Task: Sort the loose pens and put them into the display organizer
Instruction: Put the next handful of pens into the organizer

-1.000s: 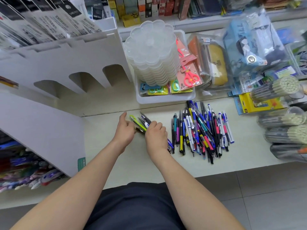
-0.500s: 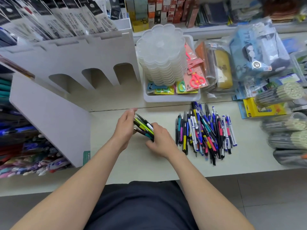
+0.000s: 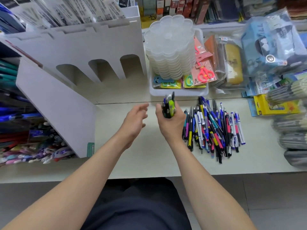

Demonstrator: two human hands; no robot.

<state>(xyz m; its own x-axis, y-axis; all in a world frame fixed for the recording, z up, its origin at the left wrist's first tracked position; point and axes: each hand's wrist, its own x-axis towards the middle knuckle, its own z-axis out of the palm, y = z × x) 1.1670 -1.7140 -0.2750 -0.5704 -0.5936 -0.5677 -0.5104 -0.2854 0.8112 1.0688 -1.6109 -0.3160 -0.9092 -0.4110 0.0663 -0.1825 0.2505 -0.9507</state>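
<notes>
Stationery-shop shelving fills the top of the frame, and below it a pale, smooth tabletop [image 3: 146, 163] runs across the middle. Two bare hands reach over it, apart from each other. The right hand [image 3: 172, 125], just right of centre, has its fingers curled round a bundle of pens [image 3: 168, 107]. The bundle stands nearly upright, long axis pointing to the top of the frame, its ends poking out above the fist. It looks like seven or eight pens, though they are bunched too tightly to count surely; one is lime green, the others dark or blue. The left hand [image 3: 134, 122] hangs just beside it with relaxed, spread fingers, gripping nothing.

To the right of the hands a pile of loose pens [image 3: 214, 128] lies flat, several dozen plastic barrels in blue, white, black, pink and yellow. Most run top to bottom in the frame, slightly fanned and overlapping.

In the upper left stands the display organizer [image 3: 79, 45], matte white board in stepped tiers with three arched openings in its front; its angled side panel slopes toward lower left.

Above the hands a white plastic tray [image 3: 179, 93] carries one stack of translucent flower-shaped dishes [image 3: 169, 47] and carded pink scissors [image 3: 205, 74].
</notes>
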